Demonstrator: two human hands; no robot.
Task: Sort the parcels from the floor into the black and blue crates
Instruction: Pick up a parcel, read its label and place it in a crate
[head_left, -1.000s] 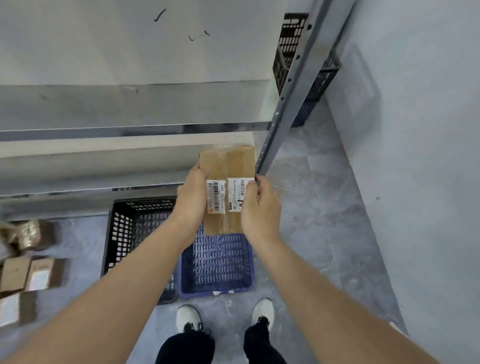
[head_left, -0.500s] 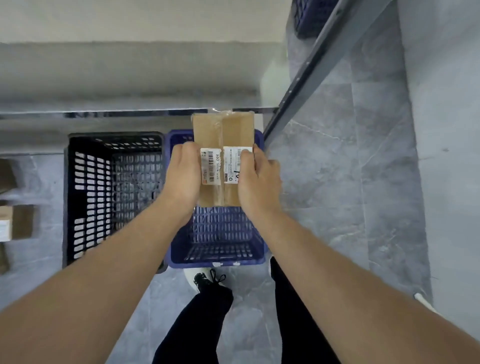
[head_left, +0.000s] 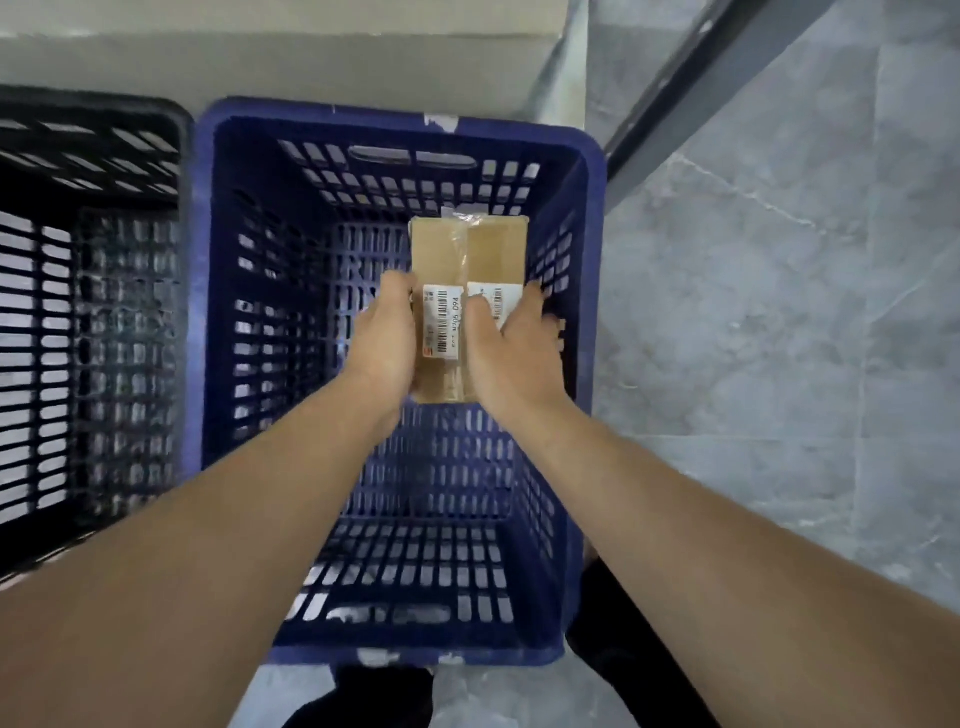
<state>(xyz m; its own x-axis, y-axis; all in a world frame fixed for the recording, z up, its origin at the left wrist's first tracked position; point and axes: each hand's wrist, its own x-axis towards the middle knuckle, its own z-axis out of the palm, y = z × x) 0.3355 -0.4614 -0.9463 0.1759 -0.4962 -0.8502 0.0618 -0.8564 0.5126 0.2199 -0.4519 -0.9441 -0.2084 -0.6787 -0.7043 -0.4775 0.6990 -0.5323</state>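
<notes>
Within the last second the cardboard parcel (head_left: 467, 249) has been brought down from shelf height and is now held inside the blue crate (head_left: 208, 291), towards its far right wall; contact with the slatted bottom cannot be told. It is clasped at its near end by the left hand (head_left: 387, 338) and the right hand (head_left: 511, 353), one on each long edge. Release is judged imminent. A flat brown box is seen, taped lengthwise, with two barcode labels.
</notes>
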